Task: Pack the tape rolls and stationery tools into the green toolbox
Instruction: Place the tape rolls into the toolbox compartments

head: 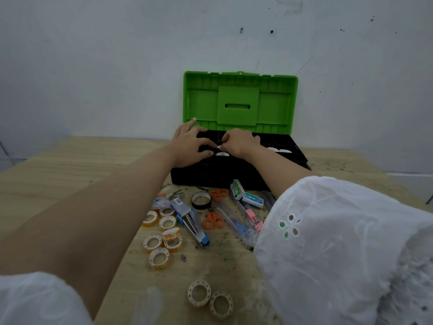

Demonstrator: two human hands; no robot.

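Green toolbox (239, 102) lid up, your left hand (188, 145) spreads flat inside, likely steadying the tray (294, 157); your right hand (239, 141) curls its grip over a tape roll (222, 154), clamping unclear.

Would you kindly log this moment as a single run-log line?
left hand, right hand: over open green plastic toolbox | wooden table: clear tape rolls, orange-handled scissors unpacked

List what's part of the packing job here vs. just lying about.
Job: green toolbox, clear tape rolls, black tape roll, orange scissors, stapler, staple boxes, cutters, left hand and right hand at the box's tray.
Just surroundings: wooden table, wall, white sleeve.
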